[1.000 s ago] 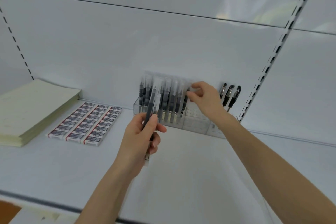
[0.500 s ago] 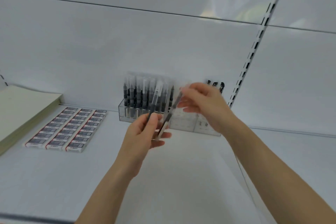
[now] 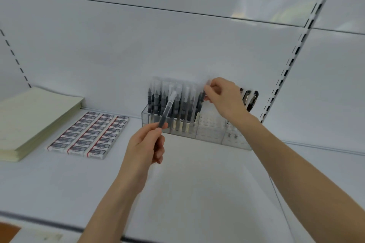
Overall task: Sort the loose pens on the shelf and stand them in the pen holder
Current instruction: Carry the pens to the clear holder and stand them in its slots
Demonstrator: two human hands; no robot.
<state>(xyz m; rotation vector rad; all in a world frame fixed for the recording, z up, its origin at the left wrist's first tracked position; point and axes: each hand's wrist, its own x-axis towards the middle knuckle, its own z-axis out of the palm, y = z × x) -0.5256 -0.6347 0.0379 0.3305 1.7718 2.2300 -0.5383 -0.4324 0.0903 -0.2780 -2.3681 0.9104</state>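
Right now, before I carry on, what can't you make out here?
All head view.
Lower end of the grey pen: hidden inside the left hand.
Whether the blurred pen pinched by the right hand is seated in the pen holder: neighbouring pens hide its tip.
The black pens at right: partly behind that hand, count unclear.
Print on the eraser boxes: too small.

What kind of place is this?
Probably a stationery shop. A clear pen holder holding many matching pens, neat rows of boxed erasers and a stack of paper sit on a white shelf with slotted uprights.
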